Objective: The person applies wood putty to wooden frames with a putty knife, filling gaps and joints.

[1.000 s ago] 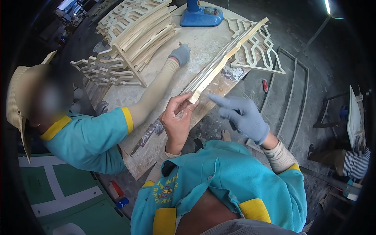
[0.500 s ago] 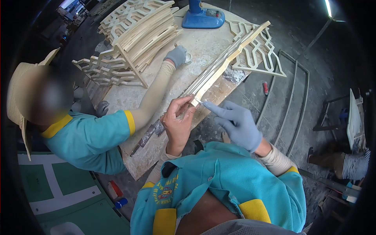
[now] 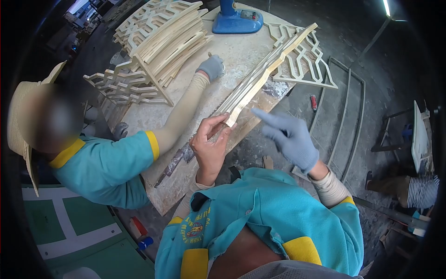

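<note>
Bare and pinched at the fingers, my left hand (image 3: 211,142) grips the near end of a long wooden lattice panel (image 3: 260,83), seen almost edge-on above the worktable (image 3: 186,100). My right hand (image 3: 290,139), in a grey glove, is raised to the right of that end, apart from the wood. Its index finger stretches toward the panel and its other fingers are partly curled. Nothing large shows in it; whether something small sits between thumb and fingers cannot be made out.
A co-worker in a straw hat (image 3: 23,116) reaches a gloved hand (image 3: 211,67) over the table. Stacked lattice panels (image 3: 172,39) stand at the back left. A blue machine base (image 3: 237,23) and another lattice (image 3: 304,60) are farther back. Metal frames (image 3: 346,116) lie right.
My right hand has moved away from the panel's end, right and slightly down. My left hand keeps its hold. The co-worker's gloved hand has shifted slightly.
</note>
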Demonstrator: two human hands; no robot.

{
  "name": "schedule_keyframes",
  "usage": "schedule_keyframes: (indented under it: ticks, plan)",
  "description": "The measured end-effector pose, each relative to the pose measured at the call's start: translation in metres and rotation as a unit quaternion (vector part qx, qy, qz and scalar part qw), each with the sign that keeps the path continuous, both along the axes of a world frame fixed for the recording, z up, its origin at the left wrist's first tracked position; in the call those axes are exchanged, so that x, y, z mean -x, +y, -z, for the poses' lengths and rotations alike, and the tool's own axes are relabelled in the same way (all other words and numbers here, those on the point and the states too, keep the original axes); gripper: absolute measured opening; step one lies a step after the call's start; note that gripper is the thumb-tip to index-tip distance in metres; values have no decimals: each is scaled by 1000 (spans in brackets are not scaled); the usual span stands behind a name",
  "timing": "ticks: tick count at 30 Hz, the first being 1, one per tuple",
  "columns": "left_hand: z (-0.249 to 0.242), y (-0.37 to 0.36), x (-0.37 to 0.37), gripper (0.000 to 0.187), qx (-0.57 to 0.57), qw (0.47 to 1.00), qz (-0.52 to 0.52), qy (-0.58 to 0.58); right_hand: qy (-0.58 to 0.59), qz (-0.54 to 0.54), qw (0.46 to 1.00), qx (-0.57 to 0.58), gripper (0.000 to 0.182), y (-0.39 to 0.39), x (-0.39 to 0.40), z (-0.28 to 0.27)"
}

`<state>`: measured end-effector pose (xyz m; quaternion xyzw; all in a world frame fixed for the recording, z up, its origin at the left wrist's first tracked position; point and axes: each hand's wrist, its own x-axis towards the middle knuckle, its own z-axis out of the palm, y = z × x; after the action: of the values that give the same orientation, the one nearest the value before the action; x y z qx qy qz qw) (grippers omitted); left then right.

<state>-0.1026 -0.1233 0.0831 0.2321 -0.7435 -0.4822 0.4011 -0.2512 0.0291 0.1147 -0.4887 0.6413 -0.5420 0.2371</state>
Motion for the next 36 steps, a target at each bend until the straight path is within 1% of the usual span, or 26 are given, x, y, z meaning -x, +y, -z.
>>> schedule_keyframes:
  ticks: [2,3,5,8,9,11,12,14,15,18,19,21,22,24,25,27,28,30,31,33,34,36]
  plan:
    - [0,0,0,23,-5,1000,3,4,133,123,983,-24,51,-3,5,-1]
    - [2,-1,0,23,-7,1000,4,7,134,123,983,-24,51,-5,7,0]
    - [2,-2,-1,24,-9,1000,7,10,222,215,950,-44,51,-9,9,6]
    - [0,-1,-1,24,7,1000,-1,-3,252,239,937,-37,52,-12,7,13]
    - [1,-2,-1,24,5,1000,-2,0,252,240,937,-37,52,-15,4,16]
    - [2,-2,0,24,2,1000,-2,3,267,226,937,8,55,-19,-8,24]
    - [1,-1,0,24,1,1000,-2,4,267,226,937,7,55,-19,-12,31]
    - [0,-1,0,24,0,1000,-3,5,313,212,925,-34,60,-19,-18,46]
    - [-2,-2,-1,24,-8,1000,-3,-1,326,202,923,-21,62,-14,-16,53]
    - [0,-3,-1,24,-9,1000,-4,0,301,193,932,-54,61,0,-14,64]
    - [1,-4,0,25,-2,1000,-3,3,302,193,932,-53,61,1,-12,61]
    - [2,-6,2,25,8,1000,-3,3,234,236,943,16,57,-1,-9,40]
    - [3,-5,0,25,16,1000,-3,-3,231,237,943,13,57,-2,-9,31]
    - [2,-4,-1,25,12,1000,1,-7,254,237,936,-52,52,-9,-5,13]
    - [2,-4,0,26,9,1000,3,-9,254,240,936,-52,52,-9,-10,9]
    - [1,-4,0,26,11,1000,1,-10,275,180,941,-78,48,-9,-19,4]
    - [1,-4,0,25,12,1000,-4,-12,276,180,941,-77,48,-8,-20,4]
    - [4,-5,1,25,3,1000,0,2,180,109,976,-54,50,-4,-20,7]
    - [5,-5,1,26,-5,1000,4,16,180,108,976,-54,50,-6,-15,8]
    - [1,-4,1,25,-1,1000,3,7,186,168,967,-53,53,-10,-3,9]
    - [0,-4,1,25,5,1000,3,-1,185,168,967,-53,53,-10,-4,9]
    - [2,-5,1,25,7,1000,3,1,257,162,951,-58,54,-12,-5,6]
